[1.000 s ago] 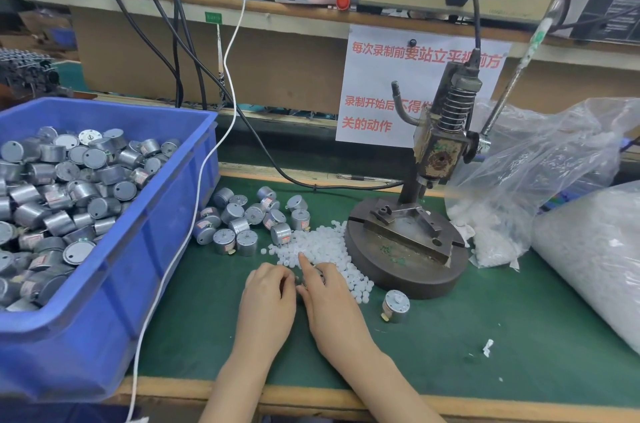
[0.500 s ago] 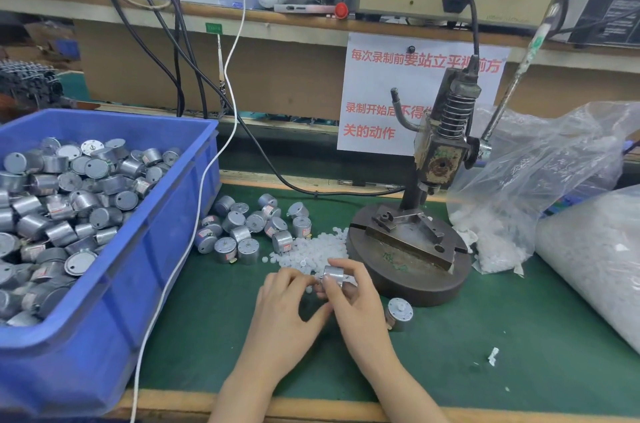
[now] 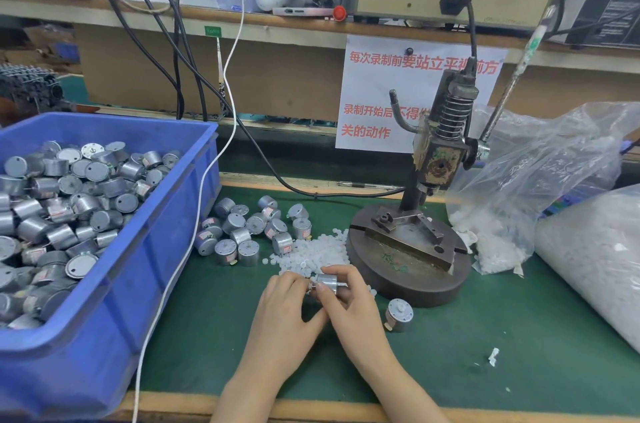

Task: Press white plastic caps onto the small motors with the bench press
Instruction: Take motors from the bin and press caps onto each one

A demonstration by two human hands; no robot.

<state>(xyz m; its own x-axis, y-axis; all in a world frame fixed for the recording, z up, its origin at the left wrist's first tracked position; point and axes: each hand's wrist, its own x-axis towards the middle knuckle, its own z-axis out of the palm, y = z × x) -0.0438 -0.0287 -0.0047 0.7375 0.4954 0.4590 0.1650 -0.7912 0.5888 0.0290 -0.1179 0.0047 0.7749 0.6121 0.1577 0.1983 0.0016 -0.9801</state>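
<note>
Beside the cap pile [image 3: 311, 254], just before the bench press [image 3: 408, 259] | right hand [image 3: 356, 315] is pinching a motor [image 3: 327, 281] sideways | left hand [image 3: 287, 311] fingers are curling round its end, cap hidden | likely seating; cap is needing squaring on the shaft before pressing

1. Bin [image 3: 166, 249] sits left on the worktop [image 3: 536, 363], with motors [image 3: 69, 200] heaped in it.
2. Loose motors [image 3: 249, 228] lie just right of the bin.
3. Cap pile [image 3: 311, 254] lies between the loose motors and the bench press [image 3: 408, 259].
4. Bags [image 3: 540, 180] lie right of the press.
5. Hands meet before the cap pile, with the held motor [image 3: 328, 281] between them.
6. Single motor [image 3: 399, 314] stands before the press base.
</note>
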